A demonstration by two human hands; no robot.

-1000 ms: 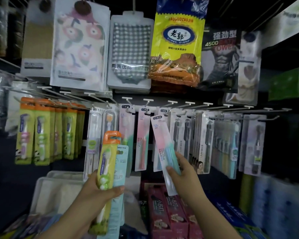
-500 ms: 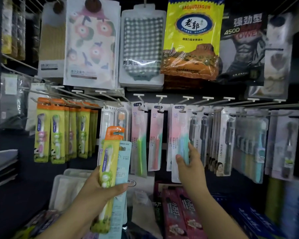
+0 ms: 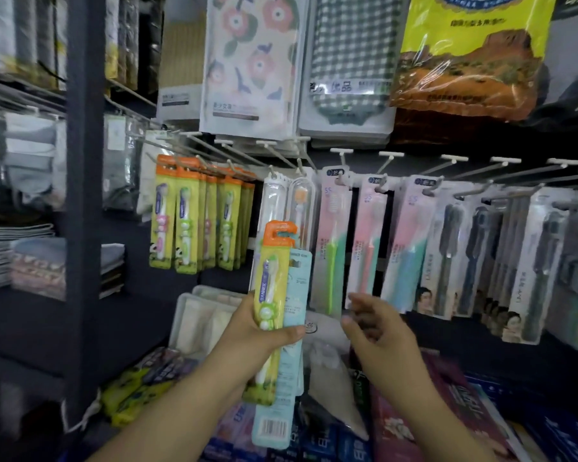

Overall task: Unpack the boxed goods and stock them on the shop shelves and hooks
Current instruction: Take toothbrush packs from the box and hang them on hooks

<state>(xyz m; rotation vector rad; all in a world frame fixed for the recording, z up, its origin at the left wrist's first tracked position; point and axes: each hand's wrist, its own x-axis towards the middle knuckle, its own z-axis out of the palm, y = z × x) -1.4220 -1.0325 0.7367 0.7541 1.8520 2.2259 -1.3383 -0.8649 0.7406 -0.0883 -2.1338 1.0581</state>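
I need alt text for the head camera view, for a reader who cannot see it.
A left hand holds two toothbrush packs before hooks hung with toothbrushes. The right hand is beside it, holding nothing.

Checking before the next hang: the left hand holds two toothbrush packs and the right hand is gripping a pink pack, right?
Not quite. In the head view the right hand holds nothing, fingers loosely curled below the hanging pink pack. The left hand does hold two toothbrush packs.
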